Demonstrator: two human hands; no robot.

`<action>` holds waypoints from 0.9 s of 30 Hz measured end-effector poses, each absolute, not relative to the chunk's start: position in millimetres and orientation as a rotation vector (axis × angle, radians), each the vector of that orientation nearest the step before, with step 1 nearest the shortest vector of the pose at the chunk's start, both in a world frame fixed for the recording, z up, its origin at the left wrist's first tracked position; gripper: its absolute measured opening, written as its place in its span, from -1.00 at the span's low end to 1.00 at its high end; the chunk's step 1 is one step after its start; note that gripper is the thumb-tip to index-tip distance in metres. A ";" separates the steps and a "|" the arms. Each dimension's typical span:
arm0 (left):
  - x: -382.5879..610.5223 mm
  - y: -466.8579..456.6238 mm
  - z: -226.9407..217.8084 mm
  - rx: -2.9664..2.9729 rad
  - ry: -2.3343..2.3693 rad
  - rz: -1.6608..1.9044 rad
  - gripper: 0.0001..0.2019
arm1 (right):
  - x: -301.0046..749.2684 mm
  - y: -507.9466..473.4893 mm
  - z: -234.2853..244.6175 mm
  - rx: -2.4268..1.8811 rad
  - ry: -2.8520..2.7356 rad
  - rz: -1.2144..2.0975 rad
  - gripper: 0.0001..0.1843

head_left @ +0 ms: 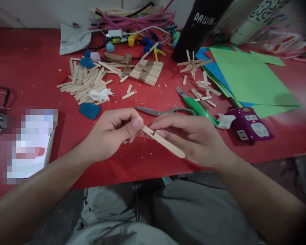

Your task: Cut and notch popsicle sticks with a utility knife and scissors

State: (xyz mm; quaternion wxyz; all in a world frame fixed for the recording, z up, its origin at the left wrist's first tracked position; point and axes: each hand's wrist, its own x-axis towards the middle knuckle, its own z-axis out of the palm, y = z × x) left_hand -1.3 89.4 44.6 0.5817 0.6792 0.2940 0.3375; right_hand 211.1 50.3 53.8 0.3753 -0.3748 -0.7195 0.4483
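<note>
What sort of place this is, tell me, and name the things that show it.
Probably a craft workspace at a red table: a loose heap of wooden sticks, sheets of green paper and a pair of scissors lie on it.

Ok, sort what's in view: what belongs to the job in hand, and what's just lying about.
Likely part of the job:
notched stick, between left hand and right hand
loose sticks
scissors
green cutter

Apparently just lying about:
phone
black bottle
purple device
green paper
</note>
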 end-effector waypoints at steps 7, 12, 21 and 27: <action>-0.2 87.0 48.2 1.641 0.747 0.767 -0.63 | 212.0 49.4 49.5 -0.950 -1.780 1.248 -0.86; -1.3 86.6 50.5 1.682 0.747 0.744 -0.59 | 210.1 52.0 47.6 -0.903 -1.756 1.213 -0.88; -6.7 88.0 38.6 1.531 0.673 0.754 -0.58 | 200.9 54.9 35.7 -0.888 -1.465 1.501 -0.90; -6.8 89.8 37.8 1.542 0.662 0.778 -0.61 | 198.0 54.9 35.0 -0.917 -1.424 1.572 -0.84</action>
